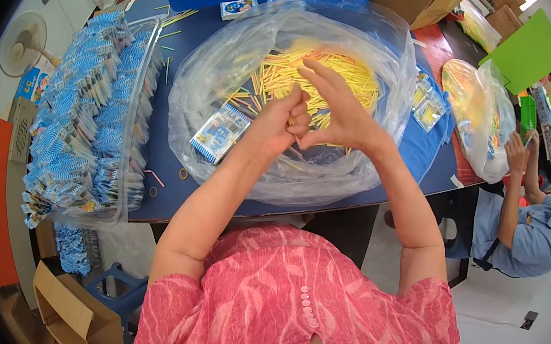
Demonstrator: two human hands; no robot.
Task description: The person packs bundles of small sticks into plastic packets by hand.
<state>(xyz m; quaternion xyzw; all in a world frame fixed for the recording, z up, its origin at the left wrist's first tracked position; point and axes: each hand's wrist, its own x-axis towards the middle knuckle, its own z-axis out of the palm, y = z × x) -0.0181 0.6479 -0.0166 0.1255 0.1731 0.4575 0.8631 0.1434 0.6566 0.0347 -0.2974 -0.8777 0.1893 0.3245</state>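
Above a large clear plastic bag spread open on the table, my left hand is closed, its fingers curled together. A bit of yellow shows at its fingers, but I cannot make out what it holds. Facing it, my right hand has the thumb and fingers spread apart, with nothing seen in it. Beneath both hands lies a heap of thin yellow and pink sticks inside the bag. A blue and white packet rests in the bag, left of my left hand.
On the left stands a clear bin full of blue packets. Rubber bands and loose sticks lie near it. A packet on a blue cloth is at the right. Beyond, another person works beside a filled bag.
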